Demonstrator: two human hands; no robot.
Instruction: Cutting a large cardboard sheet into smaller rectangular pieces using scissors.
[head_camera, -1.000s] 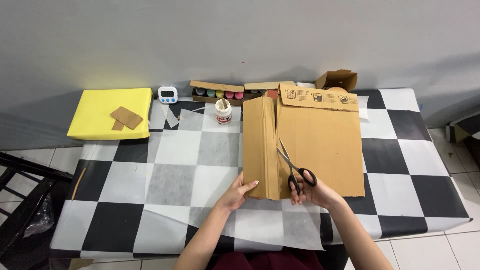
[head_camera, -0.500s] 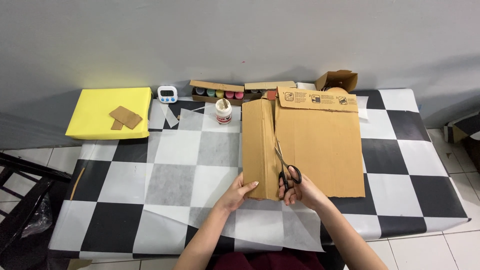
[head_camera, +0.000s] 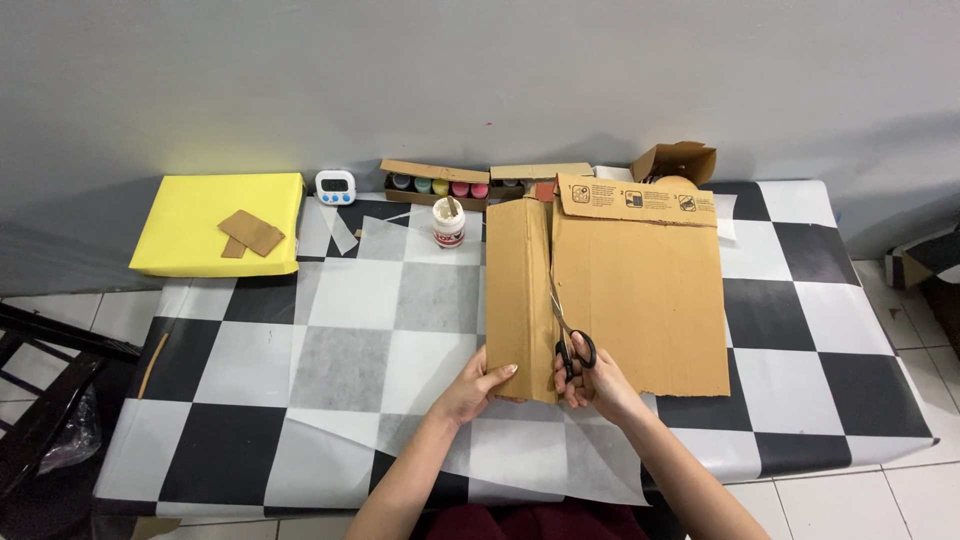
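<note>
A large flattened brown cardboard box (head_camera: 640, 290) lies on the checkered table (head_camera: 800, 300). My right hand (head_camera: 595, 385) grips black-handled scissors (head_camera: 568, 335), whose blades point away from me along a cut between the narrow left panel (head_camera: 518, 290) and the wide right part. My left hand (head_camera: 472, 388) presses the near left corner of that narrow panel with thumb and fingers on its edge.
A glue bottle (head_camera: 449, 222) stands just left of the cardboard. At the back sit a yellow block (head_camera: 215, 222) with brown card pieces (head_camera: 250, 233), a small timer (head_camera: 335, 186), an open tray of paint pots (head_camera: 435, 185) and a small open carton (head_camera: 680, 162). Translucent paper (head_camera: 520, 450) lies under my hands.
The scissors have advanced up the cardboard along the cut and my right hand has shifted slightly left and forward. My left hand stays on the panel's near corner.
</note>
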